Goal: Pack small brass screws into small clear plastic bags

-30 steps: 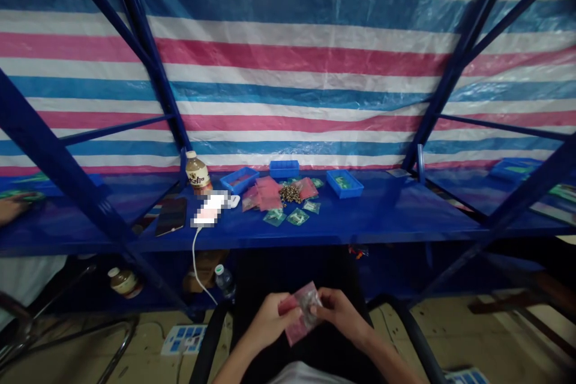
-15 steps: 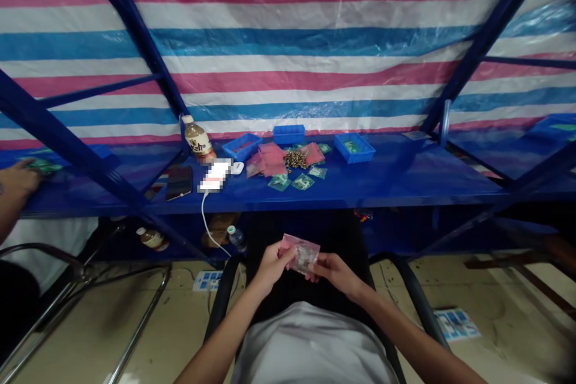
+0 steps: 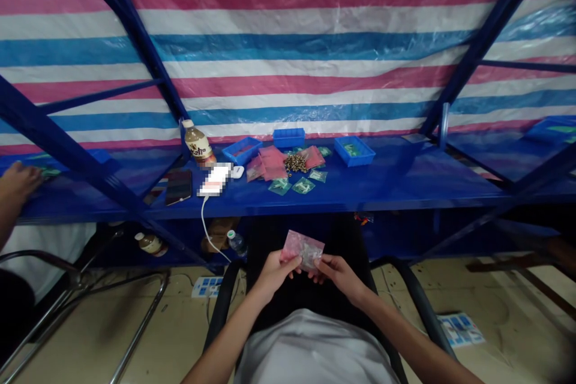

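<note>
Above my lap, a pink see-through plastic bag (image 3: 302, 247) is held between both hands, with something pale and greyish inside that I cannot make out. My left hand (image 3: 277, 270) pinches its lower left side, thumb on top. On the lower right, my right hand (image 3: 336, 271) grips the bag with thumb and fingers. Beyond them on the blue table (image 3: 405, 177) lie pink bags (image 3: 272, 163), a heap of small brass-coloured parts (image 3: 296, 163) and several green-tinted clear packets (image 3: 303, 185).
Three blue trays stand at the back: left (image 3: 243, 149), middle (image 3: 288, 137) and right (image 3: 354, 150). A drink bottle (image 3: 198, 143), a dark phone (image 3: 179, 186) and a white cable (image 3: 203, 222) are at the left. Another person's hand (image 3: 20, 183) is at the far left.
Both hands still hold the pink bag. It is turned slightly and has risen a little, and my left thumb has slid lower along it. The other person's hand has shifted slightly.
</note>
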`<state>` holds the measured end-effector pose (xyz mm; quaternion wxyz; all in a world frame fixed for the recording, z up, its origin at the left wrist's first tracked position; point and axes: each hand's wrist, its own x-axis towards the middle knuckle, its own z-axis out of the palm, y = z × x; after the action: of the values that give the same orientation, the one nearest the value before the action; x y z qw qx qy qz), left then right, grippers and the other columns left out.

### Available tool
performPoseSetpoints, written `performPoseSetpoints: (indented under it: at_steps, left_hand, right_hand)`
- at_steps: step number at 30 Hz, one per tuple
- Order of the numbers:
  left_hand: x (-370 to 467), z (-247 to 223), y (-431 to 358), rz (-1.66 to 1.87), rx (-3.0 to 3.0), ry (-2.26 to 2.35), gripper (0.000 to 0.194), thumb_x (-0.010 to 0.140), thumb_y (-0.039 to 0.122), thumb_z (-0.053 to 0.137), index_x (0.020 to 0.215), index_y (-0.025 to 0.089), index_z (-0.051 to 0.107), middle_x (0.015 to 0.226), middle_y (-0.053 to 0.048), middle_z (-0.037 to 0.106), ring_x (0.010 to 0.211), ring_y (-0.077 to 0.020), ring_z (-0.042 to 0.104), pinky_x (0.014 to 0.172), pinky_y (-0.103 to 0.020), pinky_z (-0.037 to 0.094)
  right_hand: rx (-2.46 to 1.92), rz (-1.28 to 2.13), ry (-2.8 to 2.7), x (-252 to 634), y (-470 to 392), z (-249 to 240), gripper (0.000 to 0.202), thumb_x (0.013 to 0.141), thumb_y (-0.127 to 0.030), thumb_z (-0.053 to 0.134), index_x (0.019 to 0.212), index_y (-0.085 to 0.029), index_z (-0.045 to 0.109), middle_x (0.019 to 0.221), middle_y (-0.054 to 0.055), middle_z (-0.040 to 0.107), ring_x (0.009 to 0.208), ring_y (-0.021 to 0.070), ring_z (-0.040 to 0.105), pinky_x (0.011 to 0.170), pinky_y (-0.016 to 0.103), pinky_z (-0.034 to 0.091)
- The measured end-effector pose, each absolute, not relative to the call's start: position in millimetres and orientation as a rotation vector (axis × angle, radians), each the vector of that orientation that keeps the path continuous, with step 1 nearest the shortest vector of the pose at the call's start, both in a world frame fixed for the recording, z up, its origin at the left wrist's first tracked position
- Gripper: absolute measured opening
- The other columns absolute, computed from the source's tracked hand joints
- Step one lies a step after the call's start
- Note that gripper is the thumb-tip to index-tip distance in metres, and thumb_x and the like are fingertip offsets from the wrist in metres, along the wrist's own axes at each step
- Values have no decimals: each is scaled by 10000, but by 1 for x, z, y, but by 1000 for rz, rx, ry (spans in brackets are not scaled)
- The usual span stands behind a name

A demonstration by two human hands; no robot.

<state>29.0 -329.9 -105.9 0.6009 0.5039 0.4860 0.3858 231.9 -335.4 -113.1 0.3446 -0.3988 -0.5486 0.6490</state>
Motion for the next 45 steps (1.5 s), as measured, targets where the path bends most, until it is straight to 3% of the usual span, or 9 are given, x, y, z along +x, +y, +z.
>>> performPoseSetpoints:
  at_steps: [7, 17, 21, 25, 32, 39, 45]
  left_hand:
    - [27, -110, -329, 856, 1253, 1163, 345, 742, 461, 685, 752, 117, 667, 696, -54, 664, 622, -142, 569, 560, -238, 403]
    - [28, -96, -334, 892, 1154, 1081, 265, 677, 369, 741, 758, 125, 677, 718, -46, 694, 637, -162, 612, 600, -249, 426]
    - [27, -100, -331, 909, 1208, 1133, 324, 717, 444, 715, 771, 126, 680, 680, -39, 676, 608, -145, 589, 568, -239, 417]
    - [25, -101, -326, 963, 1112, 1113, 455, 818, 570, 555, 806, 129, 666, 702, -57, 672, 616, -141, 601, 544, -232, 417]
    - [17, -103, -321, 933, 967, 1176, 563, 833, 638, 467, 905, 115, 662, 764, -90, 685, 632, -135, 614, 550, -219, 415]
    - [15, -112, -320, 793, 941, 1330, 595, 774, 687, 490, 884, 123, 645, 790, -90, 694, 637, -142, 612, 532, -219, 389]
    - [11, -108, -323, 783, 970, 1295, 598, 798, 690, 447, 910, 138, 645, 808, -81, 688, 669, -148, 620, 542, -225, 394]
  right_hand:
    - [-1049, 1618, -1351, 221, -339, -112, 489, 755, -619, 623, 942, -174, 703, 785, 36, 660, 675, 150, 556, 598, 278, 457]
    - [-946, 1787, -1249, 223, -344, -113, 436, 812, -514, 631, 1022, -136, 686, 777, 71, 696, 691, 172, 635, 628, 296, 489]
    - [-967, 1759, -1213, 224, -343, -113, 398, 803, -480, 656, 980, -125, 694, 774, 75, 706, 673, 160, 633, 632, 284, 483]
    - [-980, 1746, -1027, 229, -341, -114, 360, 804, -461, 663, 891, -112, 696, 756, 88, 708, 672, 166, 638, 612, 276, 467]
    - [-934, 1687, -999, 236, -340, -100, 301, 799, -431, 679, 854, -138, 720, 820, 69, 703, 721, 159, 612, 653, 288, 476]
    - [-989, 1378, -1223, 263, -321, -60, 240, 809, -388, 679, 909, -177, 735, 832, 29, 720, 755, 157, 618, 781, 313, 482]
    - [-911, 871, -1000, 301, -234, 39, 350, 709, -348, 770, 1003, -171, 701, 919, 39, 726, 778, 167, 661, 779, 364, 540]
